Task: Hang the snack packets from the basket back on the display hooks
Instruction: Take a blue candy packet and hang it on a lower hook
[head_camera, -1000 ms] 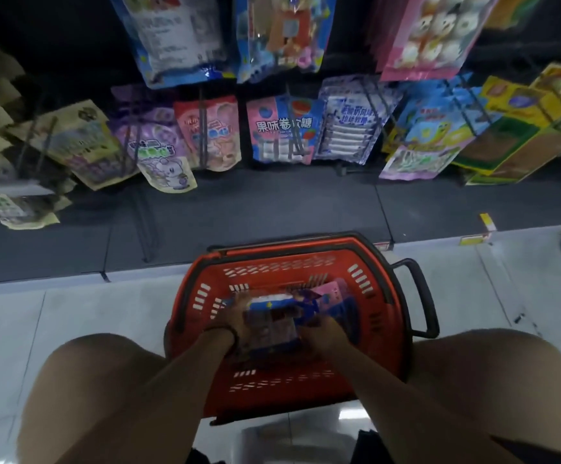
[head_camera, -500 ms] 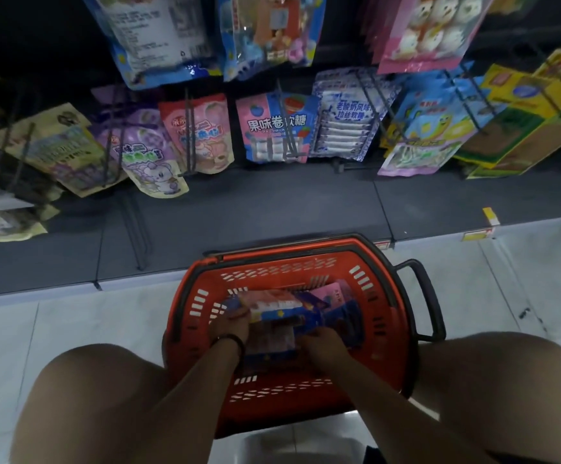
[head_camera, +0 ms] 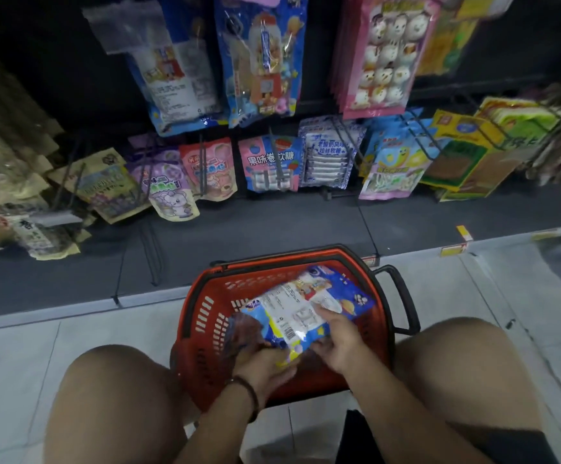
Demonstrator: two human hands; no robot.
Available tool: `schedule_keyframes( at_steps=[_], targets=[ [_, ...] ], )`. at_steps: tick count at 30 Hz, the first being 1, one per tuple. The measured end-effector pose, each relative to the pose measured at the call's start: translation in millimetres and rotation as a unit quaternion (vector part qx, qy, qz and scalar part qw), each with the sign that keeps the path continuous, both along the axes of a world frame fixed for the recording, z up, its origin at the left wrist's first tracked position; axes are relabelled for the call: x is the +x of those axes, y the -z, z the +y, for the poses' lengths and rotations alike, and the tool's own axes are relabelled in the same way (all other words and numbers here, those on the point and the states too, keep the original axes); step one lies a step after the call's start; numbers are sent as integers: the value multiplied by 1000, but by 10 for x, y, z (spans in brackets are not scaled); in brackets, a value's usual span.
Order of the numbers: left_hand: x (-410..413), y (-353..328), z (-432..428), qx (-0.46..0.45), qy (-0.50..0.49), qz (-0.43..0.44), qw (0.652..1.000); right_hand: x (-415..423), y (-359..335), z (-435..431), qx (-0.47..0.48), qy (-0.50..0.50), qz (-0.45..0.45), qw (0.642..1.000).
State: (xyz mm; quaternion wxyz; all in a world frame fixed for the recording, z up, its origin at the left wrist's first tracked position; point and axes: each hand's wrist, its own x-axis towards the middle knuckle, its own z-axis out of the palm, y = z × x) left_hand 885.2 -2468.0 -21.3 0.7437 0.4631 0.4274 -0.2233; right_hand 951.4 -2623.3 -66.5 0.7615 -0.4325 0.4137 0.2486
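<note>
The snack packet (head_camera: 305, 304) is blue, and its white printed label with a barcode faces up. The left grip (head_camera: 265, 366) holds its near end. The right grip (head_camera: 336, 339) is clamped on its right side. Directly below both grips stands the red basket (head_camera: 198, 316); its contents are too dark to tell.

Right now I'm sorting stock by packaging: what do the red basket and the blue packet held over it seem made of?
The red basket looks like rigid moulded plastic with a dull sheen, going by its slotted walls and thick rim. The blue packet looks like thin glossy plastic film, since it crinkles and catches glare.
</note>
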Motion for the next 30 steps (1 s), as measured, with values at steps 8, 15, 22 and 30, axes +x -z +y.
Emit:
schedule_keyframes(
  at_steps=[8, 15, 22, 30],
  targets=[
    [-210, -390, 523, 212, -45, -204, 954, -122, -800, -92, 41, -117, -266, 956],
    [-351, -473, 424, 265, 7, -285, 921, -343, -961, -157, 10, -115, -321, 940],
    [-418, -506, 293, 390, 57, -297, 870, -483, -966, -108, -43, -77, -343, 935],
    [-530, -542, -30, 232, 132, -347, 899, -669, -993, 106, -65, -181, -384, 903]
  ],
)
